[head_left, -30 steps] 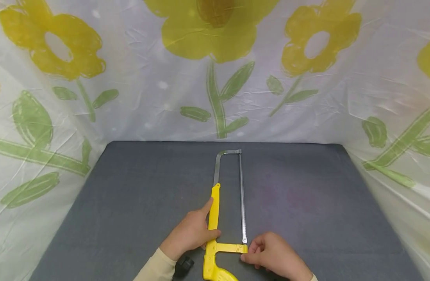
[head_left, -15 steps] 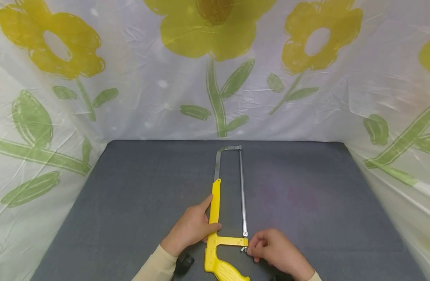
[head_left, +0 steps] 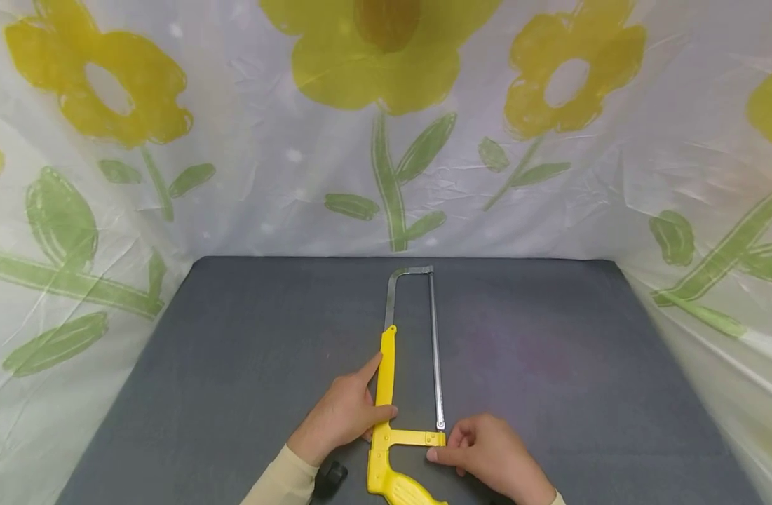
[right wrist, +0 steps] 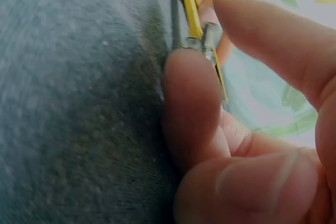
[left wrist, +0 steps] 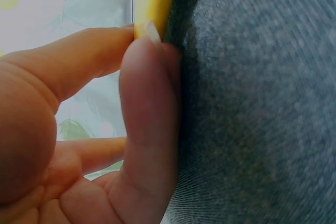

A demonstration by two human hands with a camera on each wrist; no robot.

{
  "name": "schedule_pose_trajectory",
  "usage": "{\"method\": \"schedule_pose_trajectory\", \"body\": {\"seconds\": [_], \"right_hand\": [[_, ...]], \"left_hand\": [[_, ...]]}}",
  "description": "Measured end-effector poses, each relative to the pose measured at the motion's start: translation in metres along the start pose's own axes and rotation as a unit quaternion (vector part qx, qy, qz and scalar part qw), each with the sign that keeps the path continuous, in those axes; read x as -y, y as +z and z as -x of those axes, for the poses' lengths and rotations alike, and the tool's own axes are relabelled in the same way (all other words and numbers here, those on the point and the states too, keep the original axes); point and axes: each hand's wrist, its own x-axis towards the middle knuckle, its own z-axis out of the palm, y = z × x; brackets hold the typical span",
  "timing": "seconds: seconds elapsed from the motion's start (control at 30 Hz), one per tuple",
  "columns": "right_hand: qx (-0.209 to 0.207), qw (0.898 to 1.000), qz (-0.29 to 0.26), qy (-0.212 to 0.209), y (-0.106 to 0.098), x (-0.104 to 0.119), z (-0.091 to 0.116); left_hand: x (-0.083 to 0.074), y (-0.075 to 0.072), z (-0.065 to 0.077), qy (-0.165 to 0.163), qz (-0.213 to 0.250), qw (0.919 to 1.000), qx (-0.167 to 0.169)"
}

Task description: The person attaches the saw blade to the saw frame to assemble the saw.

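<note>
A hacksaw with a yellow frame and handle lies on the dark table, its blade on the right side. My left hand grips the yellow part of the frame, thumb on one side and index finger stretched along it. In the left wrist view, fingers press against the yellow frame. Beside the blade's near end, my right hand has its thumb and finger at a small metal wing nut. The thumb hides this nut in the head view.
A dark grey cloth covers the table. A white curtain with yellow flowers hangs behind and along both sides. A small black object sits by the left wrist.
My right thumb swings away from the wing nut's side, baring it half a second ago, then comes back across it. The hacksaw shifts slightly, still held by my left hand.
</note>
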Motion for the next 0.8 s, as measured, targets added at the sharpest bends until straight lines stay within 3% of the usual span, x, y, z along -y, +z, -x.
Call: {"method": "schedule_pose_trajectory", "body": {"seconds": [0.23, 0.63, 0.8], "right_hand": [[0.002, 1.000, 0.003, -0.003, 0.000, 0.000, 0.001], [0.063, 0.991, -0.081, -0.081, -0.005, -0.013, -0.003], [0.070, 0.990, -0.091, -0.076, -0.007, -0.014, -0.004]], "left_hand": [[0.003, 0.004, -0.002, -0.004, -0.001, 1.0000, 0.000], [0.004, 0.003, -0.003, -0.002, 0.005, 1.0000, 0.003], [0.002, 0.001, -0.004, 0.002, 0.005, 1.0000, 0.004]]}}
